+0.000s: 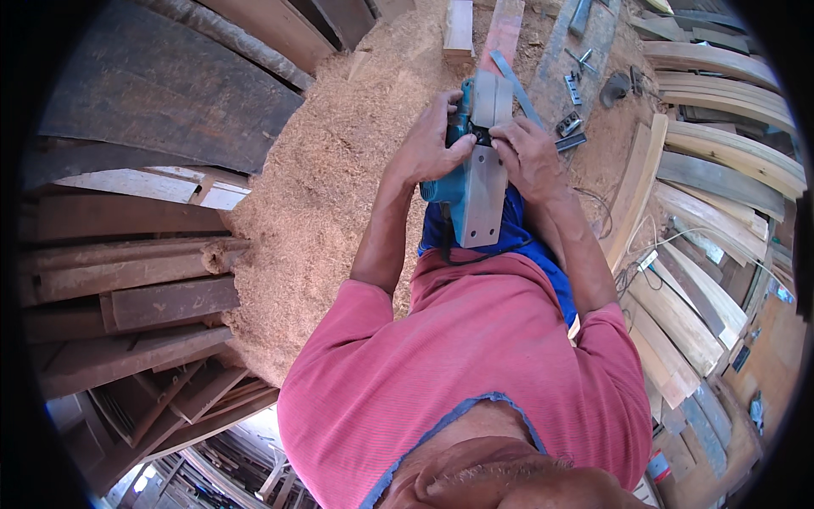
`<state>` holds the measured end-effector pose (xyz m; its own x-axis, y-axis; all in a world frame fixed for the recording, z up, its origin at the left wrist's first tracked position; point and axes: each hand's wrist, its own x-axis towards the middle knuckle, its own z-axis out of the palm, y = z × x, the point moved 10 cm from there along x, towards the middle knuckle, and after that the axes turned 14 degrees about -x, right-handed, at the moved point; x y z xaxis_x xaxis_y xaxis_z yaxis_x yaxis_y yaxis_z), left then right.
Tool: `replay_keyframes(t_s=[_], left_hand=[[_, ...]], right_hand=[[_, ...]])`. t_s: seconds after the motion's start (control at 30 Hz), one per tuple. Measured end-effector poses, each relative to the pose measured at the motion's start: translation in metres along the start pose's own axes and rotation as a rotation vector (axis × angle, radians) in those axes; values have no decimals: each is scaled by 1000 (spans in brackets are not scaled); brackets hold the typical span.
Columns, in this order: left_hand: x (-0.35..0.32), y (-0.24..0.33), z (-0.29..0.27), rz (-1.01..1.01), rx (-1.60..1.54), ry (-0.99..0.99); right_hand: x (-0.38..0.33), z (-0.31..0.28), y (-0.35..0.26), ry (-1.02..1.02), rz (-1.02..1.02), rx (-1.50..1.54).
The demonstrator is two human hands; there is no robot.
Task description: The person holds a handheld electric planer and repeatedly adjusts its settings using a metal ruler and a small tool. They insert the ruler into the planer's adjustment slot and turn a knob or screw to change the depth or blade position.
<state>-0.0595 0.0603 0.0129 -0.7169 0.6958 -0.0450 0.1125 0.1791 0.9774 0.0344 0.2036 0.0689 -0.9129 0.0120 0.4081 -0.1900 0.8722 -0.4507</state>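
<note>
A teal electric hand planer (485, 199) lies upside down over my lap, its flat metal sole facing up. My left hand (437, 140) is wrapped round the planer's left side, with the thumb near the dark cutter slot (481, 134). From the right, my right hand (527, 157) reaches the same slot with its fingers bent and pressed together. Whatever those fingertips pinch, if anything, is too small to make out. A narrow bluish flat strip (515, 87) slants just beyond my right hand.
Wood shavings (339, 153) spread over the ground ahead and left. Small metal parts (569, 124) and a dark bar (571, 142) lie right of my hands, near a board (560, 59). Stacked planks (729, 161) line the right; dark timber (170, 93) stands left. A cable (657, 237) runs at right.
</note>
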Motion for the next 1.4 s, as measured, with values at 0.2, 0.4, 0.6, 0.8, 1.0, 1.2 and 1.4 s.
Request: replay_keyframes(t_s=[0.2, 0.4, 0.6, 0.8, 1.0, 1.2, 1.4], left_hand=[[0, -1, 0, -10, -1, -11], [1, 1, -1, 6, -20, 13], [-1, -1, 1, -24, -11, -13], [-1, 1, 1, -10, 7, -19], [-1, 2, 0, 1, 1, -12], [0, 0, 1, -29, -1, -18], [1, 4, 0, -6, 16, -10]], right_hand=[[-2, 3, 6, -44, 40, -23], [-2, 4, 8, -45, 26, -19], [-3, 1, 6, -18, 15, -2], [-4, -2, 2, -4, -12, -17], [-2, 3, 4, -10, 2, -40], [-2, 1, 3, -2, -26, -57], [1, 0, 0, 1, -39, -20]])
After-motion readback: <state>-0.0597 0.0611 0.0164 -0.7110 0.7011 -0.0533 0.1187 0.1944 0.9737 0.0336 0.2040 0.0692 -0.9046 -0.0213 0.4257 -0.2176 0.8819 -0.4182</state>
